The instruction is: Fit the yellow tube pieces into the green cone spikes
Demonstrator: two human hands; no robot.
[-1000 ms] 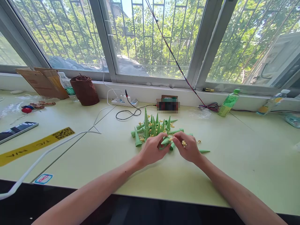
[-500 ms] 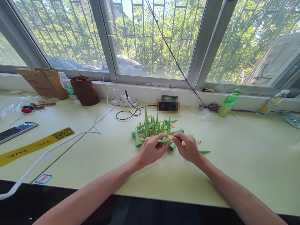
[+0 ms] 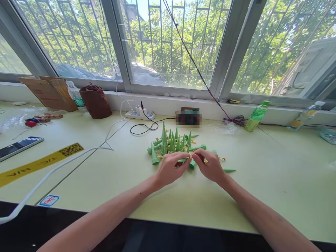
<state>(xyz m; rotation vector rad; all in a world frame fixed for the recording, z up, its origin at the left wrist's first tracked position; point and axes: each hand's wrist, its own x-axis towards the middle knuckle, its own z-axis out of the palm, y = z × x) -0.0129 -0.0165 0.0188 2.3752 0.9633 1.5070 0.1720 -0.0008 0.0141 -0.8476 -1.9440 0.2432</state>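
Observation:
My left hand (image 3: 172, 166) is closed around a green plastic watering spike (image 3: 183, 160), mostly covered by the fingers. Thumb and forefinger of my right hand (image 3: 209, 166) pinch a small yellow valve (image 3: 190, 157) at the spike's wide end; the exact fit between the two is too small to tell. A second yellow piece (image 3: 206, 161) shows among the right hand's curled fingers. Just beyond both hands stands a cluster of green spikes (image 3: 164, 138), several upright with yellow valves between them. One loose green spike (image 3: 229, 170) lies to the right of my right wrist.
A small yellow part (image 3: 223, 159) lies right of the hands. Behind the cluster are a blurred-out device (image 3: 188, 118), a black cable and a power strip (image 3: 131, 114). A green bottle (image 3: 256, 116) leans at the right; a brown pouch (image 3: 95, 101) and a phone (image 3: 19, 147) are left.
The spike in my left hand has turned slightly and more of it is covered by the fingers. My right fingertips have shifted a little at its end; both arms stay nearly still.

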